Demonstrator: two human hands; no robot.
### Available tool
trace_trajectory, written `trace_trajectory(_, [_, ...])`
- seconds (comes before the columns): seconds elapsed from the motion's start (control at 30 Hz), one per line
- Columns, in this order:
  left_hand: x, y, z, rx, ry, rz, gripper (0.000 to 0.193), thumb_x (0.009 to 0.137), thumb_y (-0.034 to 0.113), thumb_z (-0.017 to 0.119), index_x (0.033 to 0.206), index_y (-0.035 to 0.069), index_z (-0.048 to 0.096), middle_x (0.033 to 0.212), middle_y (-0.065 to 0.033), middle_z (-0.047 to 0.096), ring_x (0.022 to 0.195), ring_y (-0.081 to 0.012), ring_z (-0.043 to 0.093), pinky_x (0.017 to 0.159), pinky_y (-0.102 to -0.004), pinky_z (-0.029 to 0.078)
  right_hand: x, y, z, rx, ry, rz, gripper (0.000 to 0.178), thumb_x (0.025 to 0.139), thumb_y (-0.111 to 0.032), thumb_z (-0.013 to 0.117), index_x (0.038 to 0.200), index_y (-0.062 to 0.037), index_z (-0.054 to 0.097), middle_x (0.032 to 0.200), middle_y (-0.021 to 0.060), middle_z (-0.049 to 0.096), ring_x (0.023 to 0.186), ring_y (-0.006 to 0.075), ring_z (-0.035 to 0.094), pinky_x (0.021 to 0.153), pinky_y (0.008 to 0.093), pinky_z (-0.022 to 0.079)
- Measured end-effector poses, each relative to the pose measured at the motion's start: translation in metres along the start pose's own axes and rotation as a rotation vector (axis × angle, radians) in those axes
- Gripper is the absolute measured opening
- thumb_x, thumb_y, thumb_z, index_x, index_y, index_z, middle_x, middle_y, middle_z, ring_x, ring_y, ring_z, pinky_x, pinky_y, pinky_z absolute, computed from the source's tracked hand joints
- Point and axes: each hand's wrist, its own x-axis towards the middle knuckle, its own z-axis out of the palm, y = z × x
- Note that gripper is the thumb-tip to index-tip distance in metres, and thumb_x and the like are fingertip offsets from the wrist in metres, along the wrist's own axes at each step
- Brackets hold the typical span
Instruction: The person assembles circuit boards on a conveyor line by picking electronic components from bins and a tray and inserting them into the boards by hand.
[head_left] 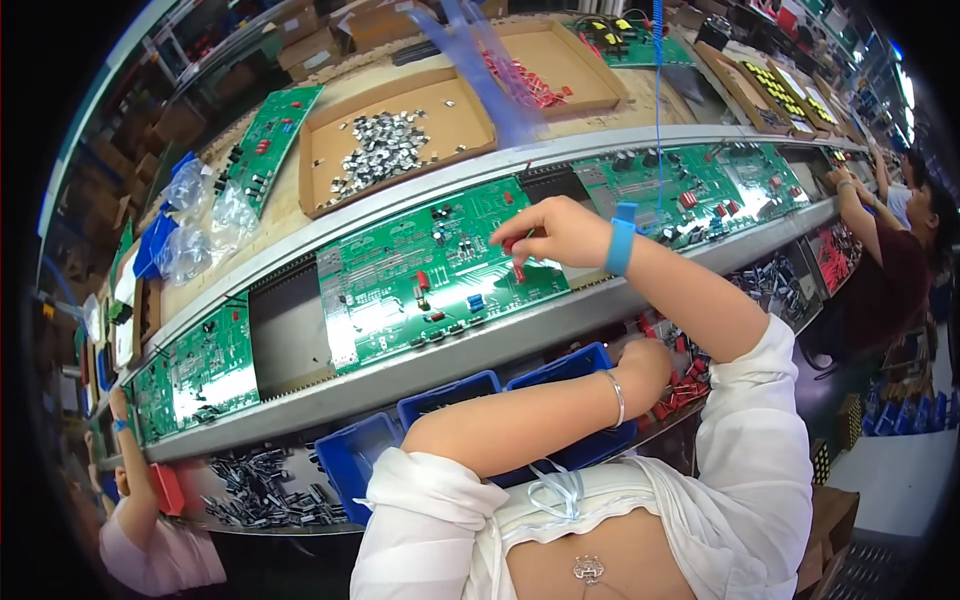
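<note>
Right hand (pixel 560 232) pinching red component (pixel 518 270) over green board (pixel 420 270); left hand (pixel 648 362) buried among red parts (pixel 680 392), grip unclear.

My feed is bright and evenly lit from overhead. Fisheye bends the bench (pixel 400 375) edges; black vignette rings the blurred rim.

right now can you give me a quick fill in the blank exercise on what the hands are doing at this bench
1. The right hand holds a small ____ component over the green circuit board.
2. The right wrist wears a ____ wristband.
3. The left hand reaches into a pile of small red parts, beside the ____ bins.
4. A cardboard tray behind the board holds ____ metal parts.

Missing words: red; blue; blue; silver
</note>
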Motion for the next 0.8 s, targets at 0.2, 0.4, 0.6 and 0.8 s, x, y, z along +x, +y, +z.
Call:
trace_trajectory(0.2, [-0.012, -0.006, -0.014, 0.082, 0.035, 0.151, 0.013, 0.067, 0.011, 0.063, 0.079, 0.007, 0.068, 0.083, -0.0109, 0.065, 0.072, -0.0228, 0.065, 0.055, -0.0324, 0.05, 0.014, -0.002, 0.013, -0.267, -0.051, -0.097, 0.023, 0.078, -0.009, 0.063, 0.101, -0.0023, 0.063, 0.084, 0.013, 0.066, 0.075, 0.0236, 0.065, 0.069, 0.0314, 0.05])
trace_trajectory(0.4, [-0.016, -0.003, 0.006, 0.04, 0.426, 0.169, 0.013, 0.07, 0.012, 0.061, 0.08, 0.006, 0.064, 0.078, -0.01, 0.065, 0.067, -0.0221, 0.064, 0.049, -0.0327, 0.049, 0.024, 0.006, 0.02, -0.412, -0.061, -0.2, 0.024, 0.078, -0.017, 0.065, 0.098, -0.0038, 0.063, 0.08, 0.013, 0.065, 0.073, 0.0276, 0.063, 0.066, 0.0344, 0.049])
trace_trajectory(0.6, [-0.034, -0.003, -0.004, -0.059, 0.256, 0.25, 0.021, 0.071, 0.011, 0.059, 0.09, 0.002, 0.06, 0.077, -0.0111, 0.063, 0.066, -0.0215, 0.063, 0.049, -0.0301, 0.05, 0.023, 0.014, 0.028, -0.417, -0.059, -0.211, 0.024, 0.079, -0.023, 0.063, 0.094, -0.0044, 0.063, 0.08, 0.0125, 0.064, 0.075, 0.0285, 0.061, 0.069, 0.0373, 0.048])
trace_trajectory(0.8, [-0.058, 0.006, -0.005, -0.03, 0.432, 0.14, 0.016, 0.067, 0.007, 0.06, 0.079, -0.003, 0.065, 0.085, -0.0146, 0.058, 0.076, -0.0217, 0.061, 0.058, -0.0281, 0.05, 0.023, 0.012, 0.029, -0.43, -0.052, -0.221, 0.024, 0.08, -0.024, 0.061, 0.093, -0.0043, 0.062, 0.082, 0.0128, 0.063, 0.077, 0.0292, 0.061, 0.068, 0.0385, 0.047])
